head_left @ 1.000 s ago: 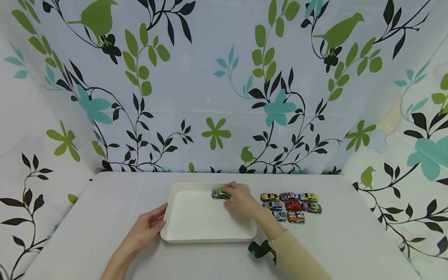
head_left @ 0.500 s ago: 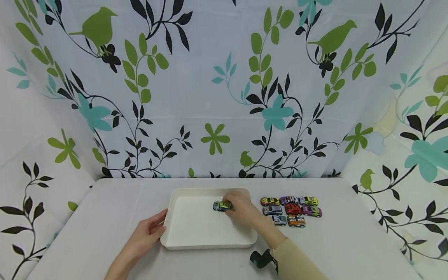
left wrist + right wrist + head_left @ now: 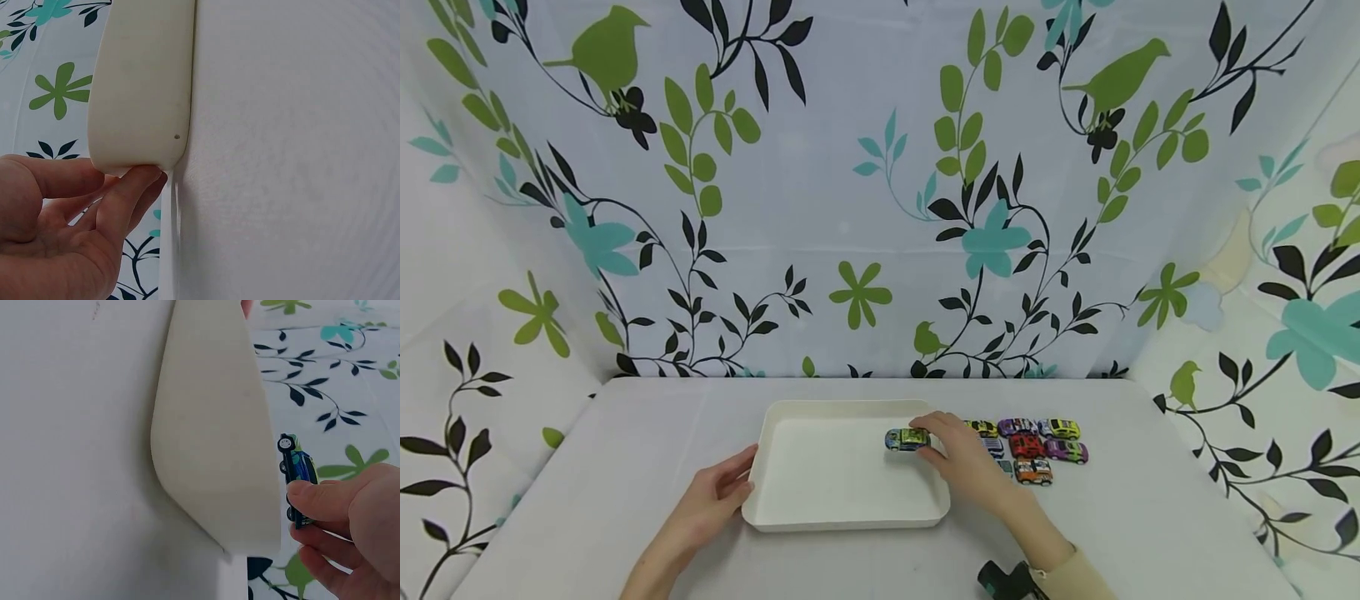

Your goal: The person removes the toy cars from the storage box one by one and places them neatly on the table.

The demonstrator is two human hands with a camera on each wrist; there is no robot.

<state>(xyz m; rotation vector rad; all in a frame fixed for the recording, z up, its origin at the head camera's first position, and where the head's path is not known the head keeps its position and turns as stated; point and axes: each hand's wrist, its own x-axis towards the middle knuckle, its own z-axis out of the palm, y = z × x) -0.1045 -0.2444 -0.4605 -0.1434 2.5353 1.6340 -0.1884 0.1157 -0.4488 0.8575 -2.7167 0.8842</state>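
A white tray [image 3: 835, 525] lies on the white table. At its left end my left hand [image 3: 711, 500] holds the edge; the left wrist view has the thumb [image 3: 69, 177] near the rim and other fingers [image 3: 134, 187] against the end wall. Between thumb and fingers, my right hand [image 3: 966, 462] pinches a green and blue toy car [image 3: 904, 439] over the tray's right part. In the right wrist view this toy car [image 3: 299, 472] shows above the rim, clear of the wall, its wheels turned toward the table side.
Right of the tray, toy cars stand in rows on the table, among them a red one [image 3: 1026, 446], a purple one [image 3: 1067, 451] and an orange one [image 3: 1033, 472]. My right hand covers some of them. A patterned cloth [image 3: 857, 208] hangs behind.
My right hand has carried the toy car rightward, from the tray's middle toward its right end. Its forearm moved right too. The left hand stays at the tray's left edge.
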